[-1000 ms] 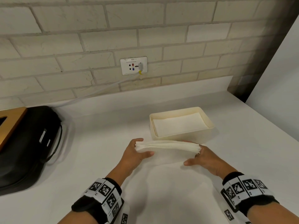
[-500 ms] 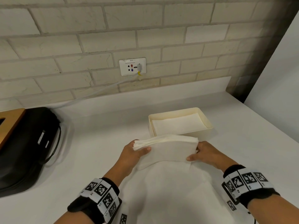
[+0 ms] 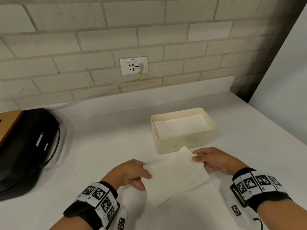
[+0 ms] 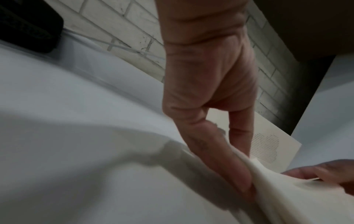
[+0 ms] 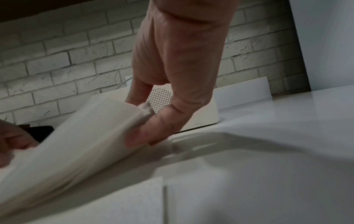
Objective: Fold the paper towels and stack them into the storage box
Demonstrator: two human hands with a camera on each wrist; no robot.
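Observation:
A white folded paper towel is held low over the counter between both hands, its far edge raised. My left hand pinches its left edge, thumb on top; the left wrist view shows those fingers clamped on the paper. My right hand pinches the right far corner, seen in the right wrist view as thumb and fingers round the towel's layers. Just beyond stands the cream storage box with folded towels inside. More flat white paper lies under the held towel.
A black bag lies at the left of the white counter, with a wooden edge behind it. The brick wall carries a socket plate whose cable runs left. A white panel bounds the right side.
The towel has tipped from edge-on to nearly flat and come down toward me and the counter. Both hands moved nearer with it and kept their hold.

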